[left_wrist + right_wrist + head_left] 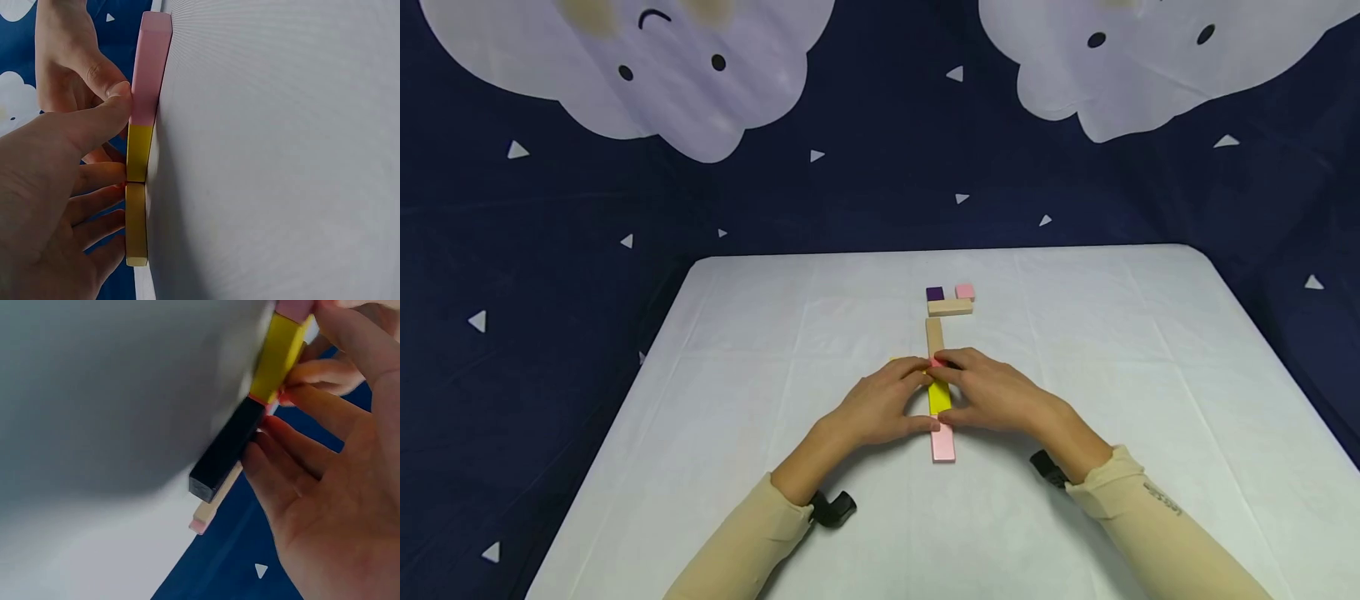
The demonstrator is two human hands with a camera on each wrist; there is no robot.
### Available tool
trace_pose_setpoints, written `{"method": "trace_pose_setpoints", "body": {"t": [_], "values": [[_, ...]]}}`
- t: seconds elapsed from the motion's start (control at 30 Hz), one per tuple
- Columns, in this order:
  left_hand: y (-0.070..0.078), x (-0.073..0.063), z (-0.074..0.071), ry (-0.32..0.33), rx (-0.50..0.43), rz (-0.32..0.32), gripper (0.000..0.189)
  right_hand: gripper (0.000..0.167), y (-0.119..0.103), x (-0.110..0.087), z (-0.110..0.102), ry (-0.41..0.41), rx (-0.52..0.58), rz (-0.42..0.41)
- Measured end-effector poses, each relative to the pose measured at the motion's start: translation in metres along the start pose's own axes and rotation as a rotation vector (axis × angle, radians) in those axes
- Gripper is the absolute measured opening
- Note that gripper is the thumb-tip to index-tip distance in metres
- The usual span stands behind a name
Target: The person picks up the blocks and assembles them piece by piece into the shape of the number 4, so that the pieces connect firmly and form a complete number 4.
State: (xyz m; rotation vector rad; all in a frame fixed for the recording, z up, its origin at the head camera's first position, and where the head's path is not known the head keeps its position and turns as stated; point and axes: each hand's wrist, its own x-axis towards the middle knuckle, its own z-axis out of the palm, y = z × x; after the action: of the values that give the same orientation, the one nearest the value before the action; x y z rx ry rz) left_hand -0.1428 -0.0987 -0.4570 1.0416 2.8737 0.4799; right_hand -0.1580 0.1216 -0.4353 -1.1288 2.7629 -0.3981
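Observation:
A column of blocks lies on the white table: a pink block (943,446) nearest, then a yellow block (939,398), a small bit of red block (936,362), and a wooden block (934,335). My left hand (880,408) touches the column from the left, thumb on the pink block, fingers near the red one. From the right, my right hand (1000,393) touches it likewise, thumb near the pink-yellow joint. A black block (228,450) lies beside the right fingers. Along the left fingers lies a dull yellow block (136,224), mostly hidden in the head view.
Beyond the column lie a crosswise wooden block (950,307), a dark purple block (935,293) and a small pink block (965,292). A dark blue cloth (880,200) with clouds and triangles hangs behind the white table (760,325).

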Motion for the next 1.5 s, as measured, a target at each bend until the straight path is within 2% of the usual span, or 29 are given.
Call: {"method": "trace_pose_setpoints", "body": {"t": [0.2, 0.9, 1.33, 1.5], "values": [[0.0002, -0.0006, 0.0004, 0.01, -0.015, 0.022, 0.071, 0.072, -0.0014, 0.003, -0.0018, -0.016, -0.01, 0.009], [0.0012, -0.0009, -0.0006, 0.024, -0.041, 0.025, 0.071, 0.075, -0.0046, 0.0036, -0.0049, -0.033, -0.031, 0.0], [0.0047, -0.0017, -0.0017, 0.023, -0.06, -0.016, 0.073, 0.074, -0.0075, 0.004, -0.0082, -0.049, -0.043, -0.014], [0.0064, -0.0011, -0.0028, 0.023, -0.062, -0.021, 0.068, 0.072, -0.0071, 0.004, -0.0095, -0.049, -0.052, -0.019]]}}
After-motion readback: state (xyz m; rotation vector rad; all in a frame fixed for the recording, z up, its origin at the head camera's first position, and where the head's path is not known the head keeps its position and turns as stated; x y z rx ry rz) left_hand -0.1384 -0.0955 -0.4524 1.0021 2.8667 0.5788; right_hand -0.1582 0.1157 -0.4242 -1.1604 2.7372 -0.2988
